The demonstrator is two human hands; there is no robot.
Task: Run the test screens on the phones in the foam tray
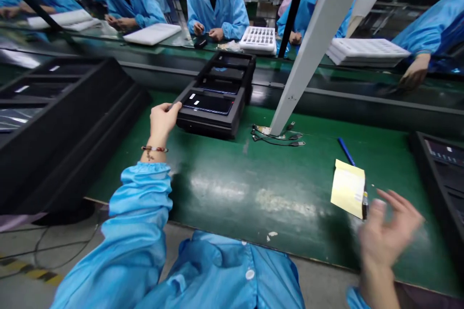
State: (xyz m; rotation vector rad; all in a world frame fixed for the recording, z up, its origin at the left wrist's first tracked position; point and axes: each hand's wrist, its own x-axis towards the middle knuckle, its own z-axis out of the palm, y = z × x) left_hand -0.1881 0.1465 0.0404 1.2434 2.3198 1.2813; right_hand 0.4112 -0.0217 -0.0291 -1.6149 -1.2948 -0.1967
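Note:
My left hand [164, 118] is closed on the near left corner of a black tray [208, 123]. Dark phone-like panels lie in the tray's slots; the nearest panel [208, 103] carries small white labels. Over the right part of the green table, my right hand [391, 229] is blurred, its fingers spread and nothing in them. Close by its fingertips are a black marker pen [365, 205] and a yellow paper pad [348, 187]. A blue pen [346, 150] lies just beyond the pad.
Large black trays stand at left [68, 130] and at the right edge [440, 178]. A slanted white post [308, 53] meets the table beside short black cables [279, 142]. Across the line, people in blue coats work near white trays [258, 39].

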